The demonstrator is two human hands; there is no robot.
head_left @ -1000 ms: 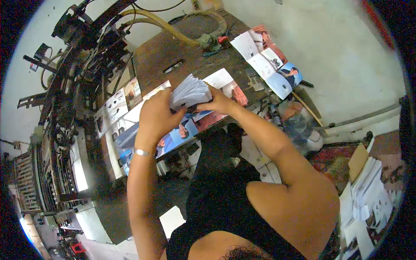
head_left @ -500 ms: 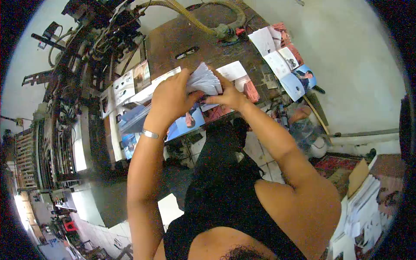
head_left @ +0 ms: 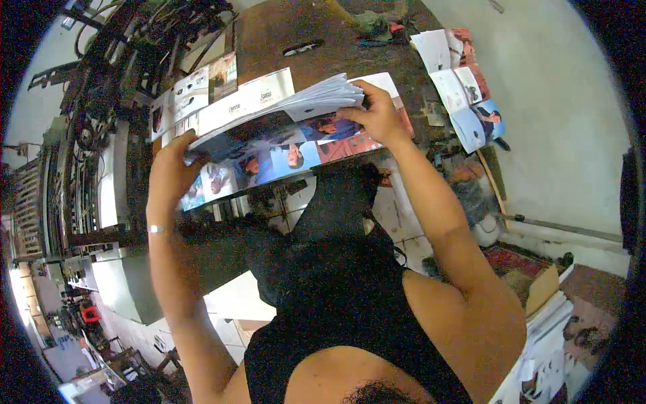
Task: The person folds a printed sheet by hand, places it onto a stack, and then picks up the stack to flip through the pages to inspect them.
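Observation:
A long stack of printed sheets [head_left: 323, 93] is held at its two ends, raised at a slant over the front edge of the wooden table [head_left: 269, 37]. My right hand [head_left: 378, 116] pinches the right end, where the white edges fan apart. At the left end, my left hand [head_left: 172, 172] has its thumb and fingers closed around the sheets. Below the stack, more printed sheets [head_left: 294, 157] with portrait photos and a red pattern lie along the table edge. Behind it are white sheets with lettering [head_left: 262, 93].
A row of folded prints [head_left: 464, 94] lies at the table's right edge. Dark machinery [head_left: 128, 87] stands along the left. A dark oblong object [head_left: 303, 48] and a hose end [head_left: 377, 28] rest at the back. Piled papers [head_left: 538, 343] are at lower right.
My left hand has moved away from my right, leftward to the stack's far end. The sheets, bunched and fanned between both hands before, now stretch out lengthwise. The camera view has shifted slightly.

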